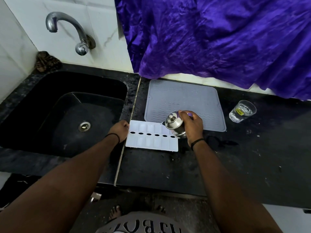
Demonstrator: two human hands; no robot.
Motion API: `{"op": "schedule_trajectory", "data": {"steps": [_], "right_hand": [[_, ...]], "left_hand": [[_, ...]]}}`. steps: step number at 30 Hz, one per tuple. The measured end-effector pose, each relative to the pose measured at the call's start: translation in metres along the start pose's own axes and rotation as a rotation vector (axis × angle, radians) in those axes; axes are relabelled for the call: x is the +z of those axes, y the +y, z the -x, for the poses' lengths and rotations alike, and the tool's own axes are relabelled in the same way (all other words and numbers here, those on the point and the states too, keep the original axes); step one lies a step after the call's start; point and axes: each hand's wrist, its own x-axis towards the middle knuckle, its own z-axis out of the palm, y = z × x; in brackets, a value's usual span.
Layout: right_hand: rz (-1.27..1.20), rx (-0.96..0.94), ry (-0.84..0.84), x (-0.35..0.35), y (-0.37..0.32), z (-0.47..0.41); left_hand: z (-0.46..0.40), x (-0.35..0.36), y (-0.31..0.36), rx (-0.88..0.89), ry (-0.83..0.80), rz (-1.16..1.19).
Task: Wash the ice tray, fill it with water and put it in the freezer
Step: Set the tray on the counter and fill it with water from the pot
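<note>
Filling step underway, by the look of it. White ice tray (152, 136) lies flat on the black bench (168, 167), just right of the sink (50, 101), its far right corner overlapping the grey drying mat (183, 100). Left hand (119, 130) has fingers curled on the tray's left end, steadying it. Right hand (191, 125) grips a small steel lidded pot (175, 125), tipped w/ its thin spout toward the tray's far-right cells. No stream visible; can't tell which cells hold water already, tho some look glossy.

To do it well:
- Keep the tilt shallow so flow stays thin; spout close over one cell at a time.
- Work along one row, then the other; avoid the dark oval holes down the middle, since water would prob. run through onto the bench.
- Stop short of the rims, as the tray must be carried to the freezer w/o slopping.
- Left hand: hold the tray level, don't lift the end.

Glass of water (242, 111) stands well apart on the right; tap (67, 29) is not running.
</note>
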Motion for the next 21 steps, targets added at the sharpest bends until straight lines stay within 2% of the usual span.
{"op": "schedule_trajectory", "data": {"steps": [21], "right_hand": [[0.017,0.004,0.005,-0.0008,0.0030,-0.0022]], "left_hand": [[-0.0008,0.0016,-0.0010,-0.007,0.011,0.022]]}}
